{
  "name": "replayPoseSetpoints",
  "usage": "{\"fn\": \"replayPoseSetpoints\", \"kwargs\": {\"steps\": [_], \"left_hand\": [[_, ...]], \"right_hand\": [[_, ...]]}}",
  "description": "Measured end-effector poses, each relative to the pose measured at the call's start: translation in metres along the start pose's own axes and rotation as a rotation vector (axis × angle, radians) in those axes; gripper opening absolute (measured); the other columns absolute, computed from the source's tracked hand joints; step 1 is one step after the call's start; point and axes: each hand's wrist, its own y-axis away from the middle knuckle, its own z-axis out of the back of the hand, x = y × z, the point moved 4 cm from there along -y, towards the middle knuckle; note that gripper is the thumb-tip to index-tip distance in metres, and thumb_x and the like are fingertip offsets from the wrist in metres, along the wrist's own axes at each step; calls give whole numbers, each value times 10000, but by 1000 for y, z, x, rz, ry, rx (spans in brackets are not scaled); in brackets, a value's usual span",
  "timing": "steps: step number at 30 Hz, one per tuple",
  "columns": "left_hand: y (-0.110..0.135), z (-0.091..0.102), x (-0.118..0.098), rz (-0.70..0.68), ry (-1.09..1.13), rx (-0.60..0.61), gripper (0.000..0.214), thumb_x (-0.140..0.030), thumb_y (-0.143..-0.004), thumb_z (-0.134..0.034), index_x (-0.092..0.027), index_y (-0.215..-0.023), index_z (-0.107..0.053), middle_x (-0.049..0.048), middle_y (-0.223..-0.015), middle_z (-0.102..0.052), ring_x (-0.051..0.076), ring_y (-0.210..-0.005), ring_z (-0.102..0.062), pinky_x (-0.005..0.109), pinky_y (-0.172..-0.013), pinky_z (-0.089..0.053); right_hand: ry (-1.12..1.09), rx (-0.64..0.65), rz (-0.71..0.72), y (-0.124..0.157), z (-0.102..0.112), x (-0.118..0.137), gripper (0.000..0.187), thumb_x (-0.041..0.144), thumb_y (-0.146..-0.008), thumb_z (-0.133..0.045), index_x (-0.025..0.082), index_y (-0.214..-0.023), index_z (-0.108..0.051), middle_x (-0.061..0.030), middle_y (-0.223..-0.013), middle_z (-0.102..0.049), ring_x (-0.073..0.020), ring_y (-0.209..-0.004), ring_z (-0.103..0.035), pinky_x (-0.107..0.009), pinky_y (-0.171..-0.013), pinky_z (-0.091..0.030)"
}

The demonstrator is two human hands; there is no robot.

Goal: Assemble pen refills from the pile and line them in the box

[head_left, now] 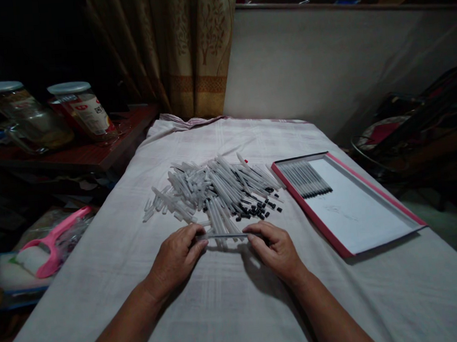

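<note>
Between my two hands a slim pen (225, 236) is held level, just in front of a heap of pen parts. My left hand (179, 251) pinches its left end, and my right hand (272, 246) pinches the right end. Behind them lie clear pen barrels (224, 184) and translucent caps (190, 182) in a loose pile. Small black plugs (261, 209) are scattered at the pile's near right. To the right, a shallow red-edged box lid (374, 217) holds a row of pens (306, 178) side by side, their dark ends towards me.
A pale checked cloth (208, 309) covers the table. On a dark side table (108, 149) at the left stand a lidded jar (85, 111) and a glass mug (41, 130). Below it, a pink handled thing (56, 242) lies among plastic bags. A curtain (195, 47) hangs behind.
</note>
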Motion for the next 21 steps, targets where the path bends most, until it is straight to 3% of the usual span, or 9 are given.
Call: {"fn": "replayPoseSetpoints", "kwargs": {"steps": [5, 8, 21], "left_hand": [[-2, -8, 2, 206, 423, 65, 180, -330, -814, -598, -180, -887, -666, 12, -741, -650, 151, -661, -589, 254, -606, -462], [-1, -13, 4, 292, 563, 68, 185, -327, -766, -643, -160, -837, -679, 9, -699, -624, 135, -628, -555, 233, -571, -437], [0, -15, 9, 332, 525, 60, 164, -304, -728, -656, -154, -782, -695, 11, -653, -602, 132, -595, -519, 229, -541, -407]], "right_hand": [[-49, 214, -72, -1, -3, -6, 193, 251, -859, -580, 171, -925, -743, -66, -812, -735, -171, -729, -678, -266, -662, -516], [-63, 295, -86, 0, -4, -8, 211, 272, -879, -573, 181, -943, -752, -62, -810, -740, -169, -731, -680, -267, -671, -512], [-21, 327, -18, 0, -11, -6, 235, 271, -925, -531, 177, -951, -745, -56, -775, -715, -162, -717, -653, -264, -661, -482]]}}
